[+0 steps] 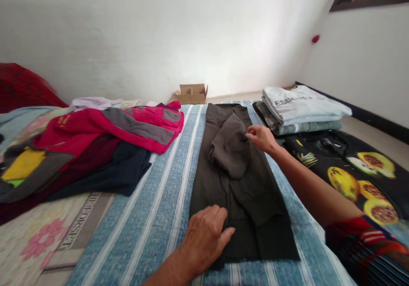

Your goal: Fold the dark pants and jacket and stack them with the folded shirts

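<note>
A dark grey-brown garment (211, 149) lies lengthwise in front of me, folded into a long panel. Across its middle is a bunched, sleeve-like part, loosely raised. My right hand (260, 137) pinches the right edge of that part between thumb and fingers. Near the garment's lower left edge, my left hand (209, 235) rests palm down on the cloth, thumb apart from the fingers. Whether the piece is a top or trousers, I cannot tell.
Beneath is a blue-and-white striped sheet (162, 200). Heaped clothes lie left, with a pink-and-grey jacket (143, 128) on top. To the right are a folded stack under a white shirt (297, 102) and a black fruit-print garment (338, 162). A cardboard box (191, 93) stands by the wall.
</note>
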`<state>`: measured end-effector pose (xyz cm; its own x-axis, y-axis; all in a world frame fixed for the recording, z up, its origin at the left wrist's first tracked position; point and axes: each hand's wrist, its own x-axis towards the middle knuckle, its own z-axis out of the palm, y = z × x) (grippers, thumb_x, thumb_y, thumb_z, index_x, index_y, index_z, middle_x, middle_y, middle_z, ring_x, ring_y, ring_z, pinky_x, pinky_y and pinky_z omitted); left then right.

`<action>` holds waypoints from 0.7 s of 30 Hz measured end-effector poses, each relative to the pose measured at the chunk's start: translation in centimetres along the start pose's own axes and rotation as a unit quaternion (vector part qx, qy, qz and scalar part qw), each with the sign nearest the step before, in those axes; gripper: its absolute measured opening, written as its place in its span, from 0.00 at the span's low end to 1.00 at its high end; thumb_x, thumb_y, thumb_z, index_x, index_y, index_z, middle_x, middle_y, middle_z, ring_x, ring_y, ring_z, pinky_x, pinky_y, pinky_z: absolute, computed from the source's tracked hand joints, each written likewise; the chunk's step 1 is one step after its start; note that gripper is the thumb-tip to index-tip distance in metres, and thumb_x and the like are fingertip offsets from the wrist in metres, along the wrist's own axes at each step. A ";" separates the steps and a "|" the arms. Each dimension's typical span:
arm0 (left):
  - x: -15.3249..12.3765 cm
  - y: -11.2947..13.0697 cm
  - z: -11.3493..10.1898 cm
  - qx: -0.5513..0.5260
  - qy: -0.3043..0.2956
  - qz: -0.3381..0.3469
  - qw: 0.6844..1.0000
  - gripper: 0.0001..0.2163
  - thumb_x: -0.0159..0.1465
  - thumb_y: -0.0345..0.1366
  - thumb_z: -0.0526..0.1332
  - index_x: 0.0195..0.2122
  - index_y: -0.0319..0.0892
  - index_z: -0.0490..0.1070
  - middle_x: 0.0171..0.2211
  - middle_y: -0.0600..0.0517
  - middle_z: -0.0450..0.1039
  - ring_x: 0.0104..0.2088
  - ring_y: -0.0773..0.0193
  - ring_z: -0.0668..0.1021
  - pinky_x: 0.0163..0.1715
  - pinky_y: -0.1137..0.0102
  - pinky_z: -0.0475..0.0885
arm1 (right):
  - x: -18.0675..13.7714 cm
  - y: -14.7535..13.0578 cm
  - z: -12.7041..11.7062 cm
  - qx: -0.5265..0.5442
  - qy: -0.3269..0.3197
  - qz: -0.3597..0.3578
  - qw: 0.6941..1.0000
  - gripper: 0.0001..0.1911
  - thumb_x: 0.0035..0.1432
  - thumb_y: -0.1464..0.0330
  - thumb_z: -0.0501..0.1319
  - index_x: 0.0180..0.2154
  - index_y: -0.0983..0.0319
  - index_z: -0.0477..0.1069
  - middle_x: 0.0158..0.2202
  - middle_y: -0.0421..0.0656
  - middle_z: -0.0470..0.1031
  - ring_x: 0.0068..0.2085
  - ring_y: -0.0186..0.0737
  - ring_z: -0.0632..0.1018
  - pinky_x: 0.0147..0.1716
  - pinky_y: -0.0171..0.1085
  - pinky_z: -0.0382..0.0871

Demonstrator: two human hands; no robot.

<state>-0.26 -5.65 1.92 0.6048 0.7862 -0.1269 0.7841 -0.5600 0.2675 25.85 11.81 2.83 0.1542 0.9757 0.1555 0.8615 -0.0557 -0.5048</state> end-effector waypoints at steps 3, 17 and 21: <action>-1.6 -0.4 0.6 0.005 0.082 0.045 0.996 0.05 0.58 0.34 0.61 0.35 0.41 0.68 0.32 0.50 0.71 0.34 0.57 0.74 0.35 0.62 0.72 | -6.0 -0.6 -0.5 0.016 -0.012 -0.043 0.999 0.12 0.56 0.64 0.58 0.41 0.61 0.73 0.34 0.42 0.76 0.36 0.38 0.76 0.37 0.33 0.65; -6.3 -4.5 2.4 -0.032 0.327 -0.024 0.944 0.10 0.62 0.36 0.55 0.42 0.41 0.69 0.41 0.47 0.72 0.42 0.59 0.76 0.43 0.65 0.73 | -27.3 -4.7 2.6 0.059 -0.060 -0.366 0.927 0.06 0.59 0.74 0.53 0.35 0.61 0.68 0.36 0.44 0.72 0.43 0.40 0.71 0.45 0.39 0.64; -6.0 -4.2 2.9 -0.135 0.268 -0.116 0.947 0.15 0.59 0.39 0.56 0.46 0.41 0.68 0.36 0.49 0.73 0.33 0.62 0.76 0.36 0.67 0.74 | -27.7 -4.1 2.9 0.037 -0.023 -0.374 0.927 0.10 0.60 0.75 0.50 0.38 0.62 0.69 0.40 0.45 0.72 0.46 0.40 0.70 0.47 0.39 0.64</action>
<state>-6.75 -8.75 -1.18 0.2059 0.9401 0.2719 0.7787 -0.3256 0.5362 16.59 -14.41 -1.91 -0.4945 0.7443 0.4490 0.6832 0.6521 -0.3285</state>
